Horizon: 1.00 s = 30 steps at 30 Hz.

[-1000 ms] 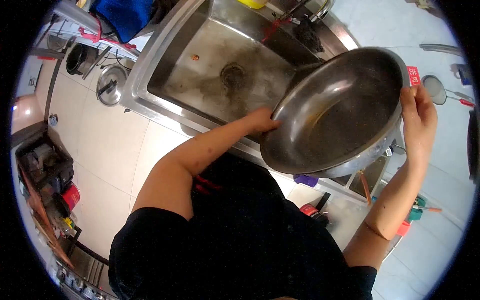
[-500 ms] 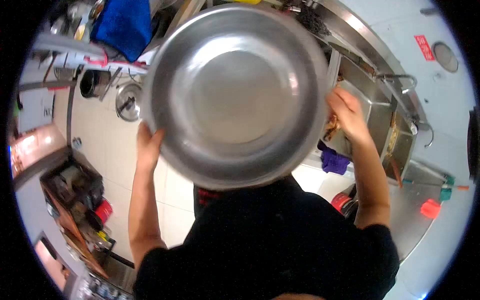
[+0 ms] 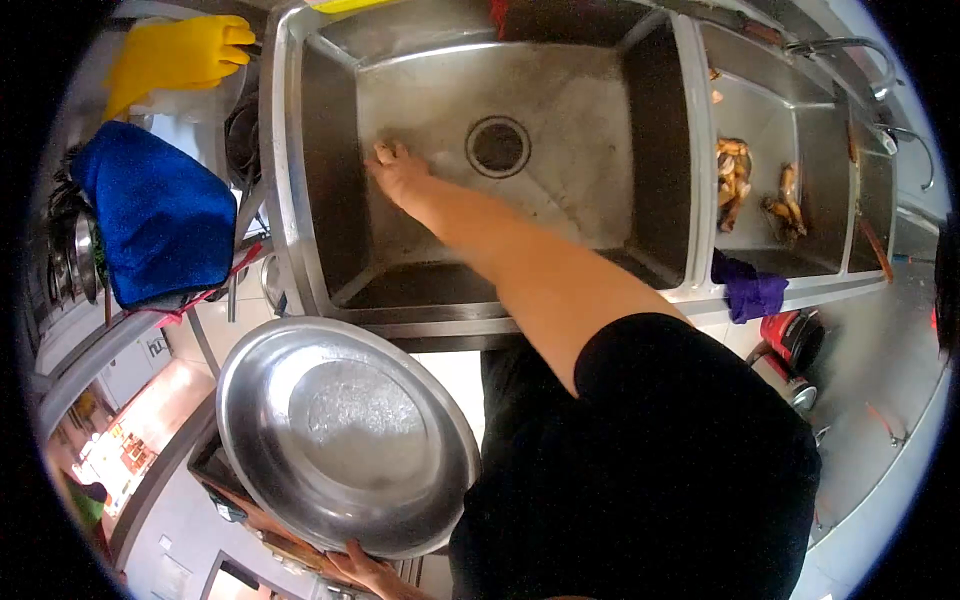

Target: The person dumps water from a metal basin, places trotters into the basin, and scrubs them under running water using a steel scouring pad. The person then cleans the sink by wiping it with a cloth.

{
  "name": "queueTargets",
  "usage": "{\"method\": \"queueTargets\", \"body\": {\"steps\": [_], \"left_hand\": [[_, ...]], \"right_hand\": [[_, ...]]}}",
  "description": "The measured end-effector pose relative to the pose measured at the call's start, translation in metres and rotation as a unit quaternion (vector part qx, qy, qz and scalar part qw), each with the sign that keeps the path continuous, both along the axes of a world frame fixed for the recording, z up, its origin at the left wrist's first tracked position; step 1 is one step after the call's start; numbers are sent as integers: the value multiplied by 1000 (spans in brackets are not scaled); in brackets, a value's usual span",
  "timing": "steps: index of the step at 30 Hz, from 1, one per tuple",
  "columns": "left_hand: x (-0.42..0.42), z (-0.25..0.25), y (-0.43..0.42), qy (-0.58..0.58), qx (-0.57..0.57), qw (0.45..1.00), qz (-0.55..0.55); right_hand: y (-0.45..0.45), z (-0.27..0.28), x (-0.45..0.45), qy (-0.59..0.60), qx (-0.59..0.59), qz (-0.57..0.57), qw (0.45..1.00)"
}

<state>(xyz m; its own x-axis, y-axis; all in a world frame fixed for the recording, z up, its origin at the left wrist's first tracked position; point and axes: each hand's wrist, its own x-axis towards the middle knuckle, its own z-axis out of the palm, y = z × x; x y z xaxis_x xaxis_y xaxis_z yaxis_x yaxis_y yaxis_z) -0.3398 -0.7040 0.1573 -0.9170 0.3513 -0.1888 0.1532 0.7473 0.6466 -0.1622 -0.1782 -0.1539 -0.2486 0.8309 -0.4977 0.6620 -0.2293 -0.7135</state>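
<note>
A wide stainless steel basin (image 3: 365, 425) is tilted at my left side, its wet inside facing up. My left hand (image 3: 365, 572) grips its lower rim, fingers closed over the edge. My right arm reaches across into the large steel sink (image 3: 530, 215). Down by the sink's left wall is my right hand (image 3: 400, 178), its fingers slightly apart at the bottom, left of the round drain (image 3: 498, 147). Part of those fingers is hidden, and any small scrap under them is too small to make out.
Brownish food pieces (image 3: 733, 175) lie in the smaller sink on the right. A purple cloth (image 3: 752, 290) hangs over the front edge. To the left are a blue towel (image 3: 155, 220) and a yellow rubber glove (image 3: 185, 58). Taps (image 3: 850, 50) stand at the back right.
The basin has gone from in front of me, held by both hands, down to my left side. My right hand has let go of it and moved into the large sink.
</note>
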Motion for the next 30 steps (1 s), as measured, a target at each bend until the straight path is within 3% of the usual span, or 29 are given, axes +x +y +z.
{"method": "queueTargets", "body": {"steps": [3,6,8,10,14,16,17,19,23,25,26,28,30], "left_hand": [[10,-2,1,-1,27,999,30],[8,-13,0,-12,62,995,76],[13,-16,21,-60,96,990,90],[24,-13,51,-67,84,988,112],[-5,-36,40,-15,39,989,139],[20,-18,86,-81,80,992,54],[-6,-22,50,52,-58,986,-148],[-29,-16,46,217,-207,880,-368],[-1,21,85,357,-269,780,-438],[-34,4,69,294,-195,822,-447],[-56,-15,65,224,-170,886,-369],[-72,-32,74,81,-115,963,-229],[-33,-23,118,-36,-42,991,-119]], "right_hand": [[-11,-43,4,-94,192,282,935],[-43,-69,34,90,124,219,964],[-55,-61,71,72,202,215,953],[-39,-43,120,-21,240,245,939],[-6,-50,178,-175,178,212,945],[-9,-88,172,-183,196,216,939],[-16,-111,162,-174,205,157,950],[-32,-109,149,-159,178,91,967],[-36,-47,139,-181,115,185,959],[-32,-58,139,-167,168,215,947],[-28,-62,141,-162,195,231,939],[-16,-30,146,-123,119,213,962],[-13,0,157,-25,37,156,987]]}}
